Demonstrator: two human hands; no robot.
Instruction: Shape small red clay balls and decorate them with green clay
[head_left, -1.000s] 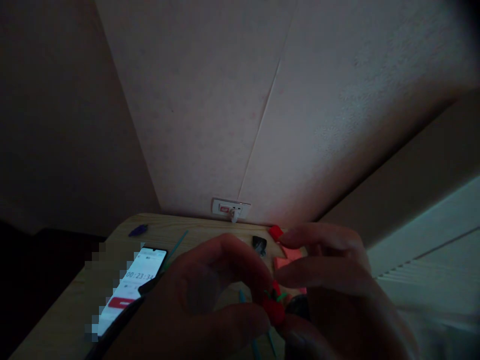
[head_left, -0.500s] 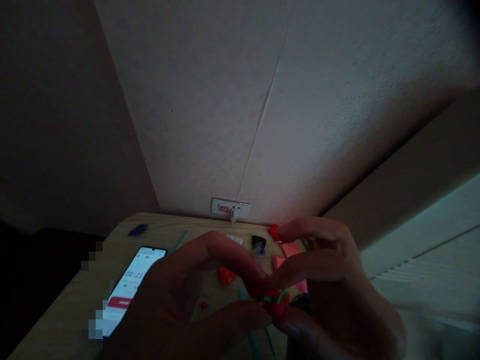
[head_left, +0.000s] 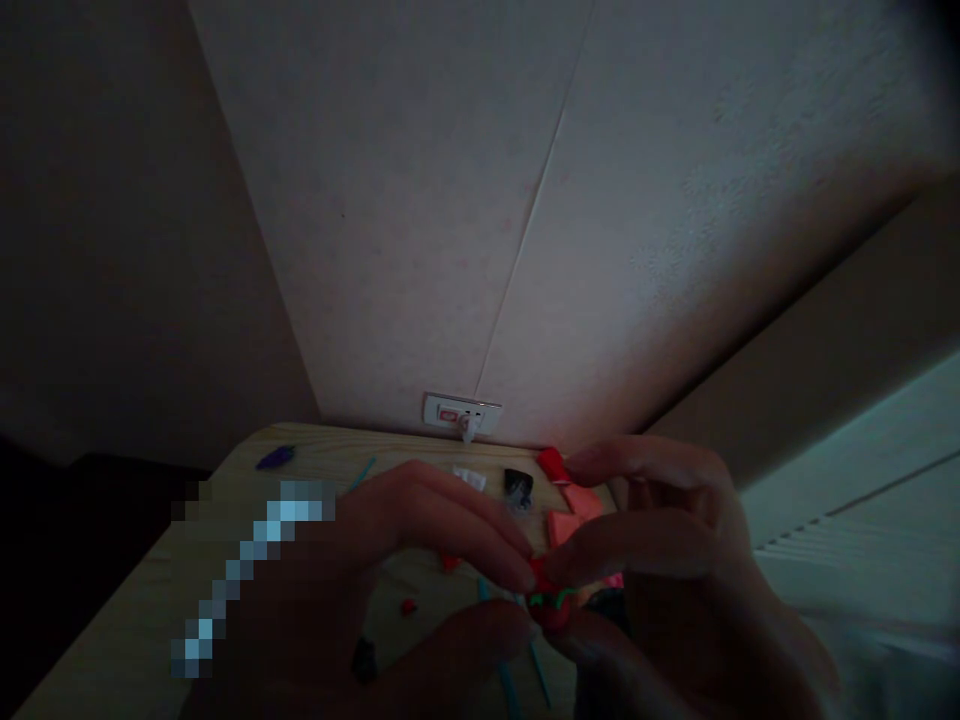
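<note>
Between my two hands is a small red piece of modelling clay (head_left: 556,614) with thin bright-green strands across its middle. My right hand (head_left: 675,560) pinches it from the right, thumb below and a finger on top. From the left, the fingertips and thumb of my left hand (head_left: 390,560) close on its edge, with a wide gap behind them. Under the hands, slim blue sticks (head_left: 507,670) lie on the wooden table, partly covered. A tiny red ball with a dark spot (head_left: 408,607) shows through the gap in my left hand.
Beyond my hands lie a black packet (head_left: 517,487), a white packet (head_left: 469,479), a red lump (head_left: 553,465) and salmon-pink pieces (head_left: 566,527). A purple leaf-shaped piece (head_left: 276,457) sits at the table's (head_left: 247,460) far left. A wall socket (head_left: 461,413) holds a plug.
My left hand has shifted and now covers the phone at the left. The red clay has turned slightly between the fingertips, and its green strands show more as a line.
</note>
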